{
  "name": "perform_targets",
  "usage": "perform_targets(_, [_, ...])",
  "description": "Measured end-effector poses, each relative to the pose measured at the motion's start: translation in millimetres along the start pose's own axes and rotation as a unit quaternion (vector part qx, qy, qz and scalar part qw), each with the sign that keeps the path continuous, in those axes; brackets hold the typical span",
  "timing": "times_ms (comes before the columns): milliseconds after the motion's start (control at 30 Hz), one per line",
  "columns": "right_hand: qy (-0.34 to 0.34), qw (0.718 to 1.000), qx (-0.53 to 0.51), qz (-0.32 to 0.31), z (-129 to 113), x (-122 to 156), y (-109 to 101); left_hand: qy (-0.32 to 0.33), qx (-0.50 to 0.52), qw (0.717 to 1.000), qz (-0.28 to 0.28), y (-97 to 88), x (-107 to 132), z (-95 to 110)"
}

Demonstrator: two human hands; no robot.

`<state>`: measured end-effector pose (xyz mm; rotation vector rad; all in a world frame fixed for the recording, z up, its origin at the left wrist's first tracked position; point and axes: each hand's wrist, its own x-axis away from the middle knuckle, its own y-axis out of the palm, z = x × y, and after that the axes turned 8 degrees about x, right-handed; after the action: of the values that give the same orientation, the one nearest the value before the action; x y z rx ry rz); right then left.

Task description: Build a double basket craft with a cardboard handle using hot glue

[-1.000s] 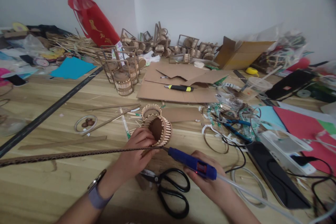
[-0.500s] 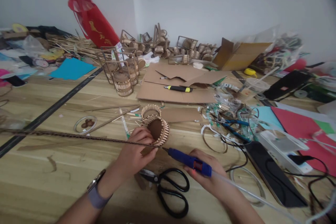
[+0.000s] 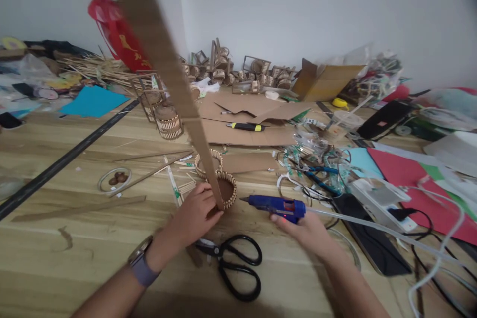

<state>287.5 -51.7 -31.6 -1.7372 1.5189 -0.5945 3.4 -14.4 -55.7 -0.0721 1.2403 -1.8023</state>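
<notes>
With my left hand (image 3: 199, 213) closed, I pinch the lower end of a long cardboard strip (image 3: 179, 84). The strip rises up and to the left out of view, and its low end meets the near inside edge of a round cup (image 3: 233, 191) ringed with short wooden sticks. Behind this cup stands a second stick-sided ring (image 3: 201, 161). My right hand (image 3: 303, 228) grips a blue hot glue gun (image 3: 276, 205), its nozzle pointing left, a short way from the cup. A clear glue stick trails from its rear. Black-handled scissors (image 3: 238, 263) lie open below both hands.
A yellow-black utility knife (image 3: 246, 126) lies on a cardboard sheet (image 3: 212, 134). Several stick-sided buckets (image 3: 169, 121) stand behind. A phone (image 3: 372, 238), a white power strip (image 3: 380, 203) and cables lie at right. A metal ring (image 3: 106, 186) surrounds brown beads at left.
The cardboard strip has swung from lying nearly level toward the left to standing steeply upward. The glue gun has drawn back right from the strip and cup, and the camera view has shifted slightly.
</notes>
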Motion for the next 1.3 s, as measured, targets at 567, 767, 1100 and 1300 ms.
perform_targets(567, [0.053, 0.997, -0.051, 0.0, 0, -2, -1, -0.099, 0.008, 0.992, -0.082, 6.7, -6, 4])
perform_targets(767, [0.084, 0.99, -0.11, -0.012, 6, -3, 2, -0.097, 0.007, 0.993, -0.07, 8.9, -5, 4])
perform_targets(1100, [0.178, 0.921, -0.342, -0.061, 16, -10, 7, -0.102, 0.004, 0.992, -0.074, 7.7, -6, 7])
perform_targets(1300, [0.204, 0.869, -0.436, -0.114, 19, -7, 1, -0.095, -0.011, 0.993, -0.073, 8.2, -7, 7])
